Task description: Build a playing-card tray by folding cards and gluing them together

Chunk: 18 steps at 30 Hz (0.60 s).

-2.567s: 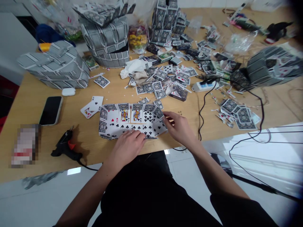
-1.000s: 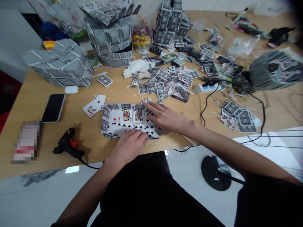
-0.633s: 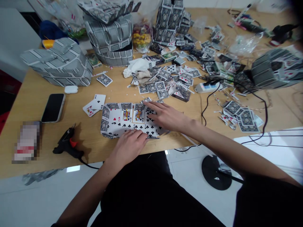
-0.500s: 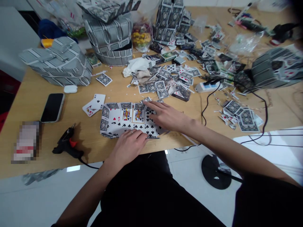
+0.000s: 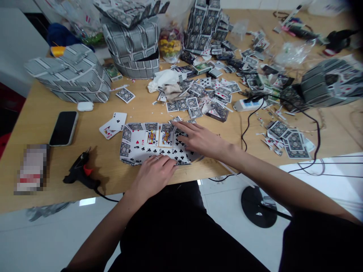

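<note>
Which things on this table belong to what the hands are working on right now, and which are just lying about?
In use: the left hand and right hand, both resting on the folded playing-card piece.

Lying about, untouched: the two loose cards, hot glue gun, smartphone, earbud case, power strip.

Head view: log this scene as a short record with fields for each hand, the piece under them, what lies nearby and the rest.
left hand: on the near edge of the shallow playing-card tray
right hand: flat on the tray's club cards
tray: card faces up inside, card backs along the far wall
nearby: hot glue gun, smartphone, two loose cards
rest: wooden table, power strip, larger card-built shapes
</note>
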{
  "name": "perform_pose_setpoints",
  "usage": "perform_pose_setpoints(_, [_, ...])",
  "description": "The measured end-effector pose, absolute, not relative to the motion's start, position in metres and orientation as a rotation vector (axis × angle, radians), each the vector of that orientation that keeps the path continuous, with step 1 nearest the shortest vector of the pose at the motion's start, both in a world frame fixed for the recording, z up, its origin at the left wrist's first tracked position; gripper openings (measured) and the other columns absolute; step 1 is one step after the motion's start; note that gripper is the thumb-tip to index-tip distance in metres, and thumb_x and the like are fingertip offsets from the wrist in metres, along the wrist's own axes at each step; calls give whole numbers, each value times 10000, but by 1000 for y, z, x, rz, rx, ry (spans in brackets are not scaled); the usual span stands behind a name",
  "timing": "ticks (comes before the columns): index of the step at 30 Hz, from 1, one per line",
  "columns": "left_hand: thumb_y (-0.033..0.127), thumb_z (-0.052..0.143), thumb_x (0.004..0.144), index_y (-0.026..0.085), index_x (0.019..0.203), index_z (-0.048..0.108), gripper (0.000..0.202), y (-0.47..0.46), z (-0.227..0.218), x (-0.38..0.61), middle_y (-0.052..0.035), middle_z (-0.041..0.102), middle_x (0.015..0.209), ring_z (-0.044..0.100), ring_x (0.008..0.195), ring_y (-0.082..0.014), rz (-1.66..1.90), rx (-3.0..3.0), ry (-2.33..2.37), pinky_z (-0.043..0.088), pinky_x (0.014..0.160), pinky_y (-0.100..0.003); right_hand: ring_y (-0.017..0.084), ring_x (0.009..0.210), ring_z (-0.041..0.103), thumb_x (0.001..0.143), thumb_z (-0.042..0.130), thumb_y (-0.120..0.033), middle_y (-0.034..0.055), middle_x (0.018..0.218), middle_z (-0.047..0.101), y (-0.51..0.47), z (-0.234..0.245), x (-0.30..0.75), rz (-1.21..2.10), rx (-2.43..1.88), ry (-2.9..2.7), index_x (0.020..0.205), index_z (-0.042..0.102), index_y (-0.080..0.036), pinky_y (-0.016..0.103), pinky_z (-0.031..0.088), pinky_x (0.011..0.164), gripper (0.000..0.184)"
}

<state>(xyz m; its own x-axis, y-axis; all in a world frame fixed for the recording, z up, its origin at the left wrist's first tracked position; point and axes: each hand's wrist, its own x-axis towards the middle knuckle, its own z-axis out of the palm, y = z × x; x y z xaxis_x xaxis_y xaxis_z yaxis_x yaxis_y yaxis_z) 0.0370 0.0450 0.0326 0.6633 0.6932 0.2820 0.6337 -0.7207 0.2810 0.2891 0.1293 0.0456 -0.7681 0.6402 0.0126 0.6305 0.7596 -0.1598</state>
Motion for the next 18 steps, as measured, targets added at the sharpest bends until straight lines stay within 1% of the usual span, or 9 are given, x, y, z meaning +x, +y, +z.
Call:
perform_pose_setpoints(2, [257,582,1090,190,1011,690,149,45,33,36,-36,766,941,732,866,-216,570,2707,1088,576,805,-369,418,1626,352,860,762,-2,102,1801,306,129,45,289,258,-1041,-2862,1143,781,-172,621,424,1271,330])
perform_pose_setpoints(6, [271,594,1081,188,1029,702,147,43,33,35,-41,763,944,735,876,-224,544,2689,1064,582,804,-379,409,1620,371,909,700,-12,91,1796,320,127,44,288,229,-1024,-2850,1098,786,-171,617,434,1267,261])
perform_pose_setpoints(10, [278,611,1073,192,1037,708,134,43,31,35,-40,765,947,733,877,-226,525,2694,1071,578,810,-378,417,1611,388,918,678,-35,106,1780,352,125,45,288,211,-985,-2853,1080,788,-166,636,441,1261,236])
perform_pose_setpoints(15, [263,588,1089,189,1028,703,150,44,30,38,-45,765,946,737,892,-225,526,2709,1100,566,817,-375,423,1596,413,889,710,-59,139,1757,394,127,51,291,312,-1004,-2850,1128,785,-155,616,478,1241,269])
perform_pose_setpoints(18, [247,596,1087,193,1024,697,131,44,28,40,-37,765,933,737,883,-218,580,2700,1153,559,811,-365,422,1594,415,902,736,-121,157,1739,419,130,50,296,388,-1015,-2785,1196,772,-159,620,487,1234,299])
